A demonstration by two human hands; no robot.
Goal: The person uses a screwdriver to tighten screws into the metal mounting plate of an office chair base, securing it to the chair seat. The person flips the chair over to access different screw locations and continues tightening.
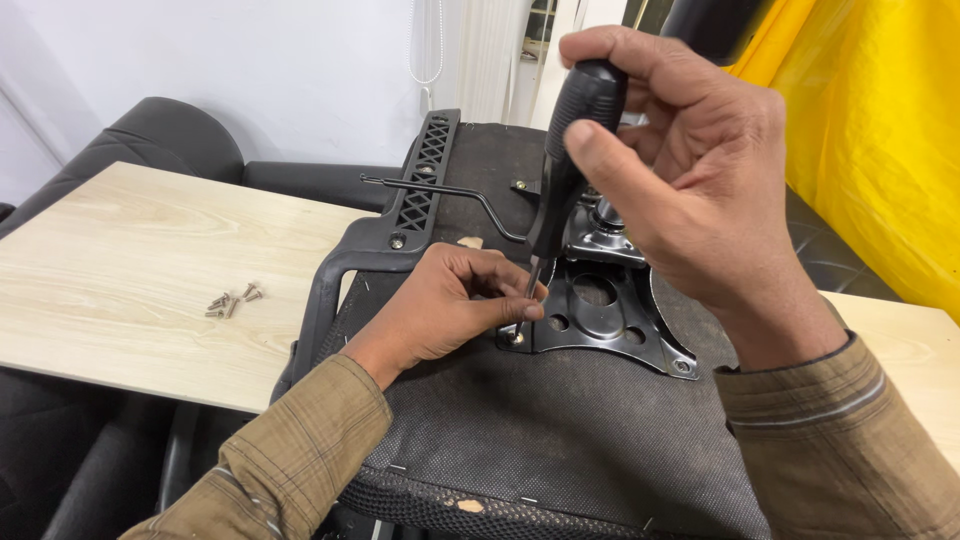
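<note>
Black-handled screwdriver (565, 160) stands nearly upright, right hand (690, 170) clamped on its handle; left hand (450, 305) pinches the tip over the black metal plate's (610, 320) corner screw (517, 338).

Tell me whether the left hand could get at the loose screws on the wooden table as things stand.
Probably yes. The screws lie in the open on the table, nothing between them and the left hand, but its fingers are now steadying the screwdriver tip.

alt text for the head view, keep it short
A right hand holds a black screwdriver upright on a screw in a black metal plate on an upturned chair seat; the left hand steadies its tip. Loose screws lie on the table.
</note>
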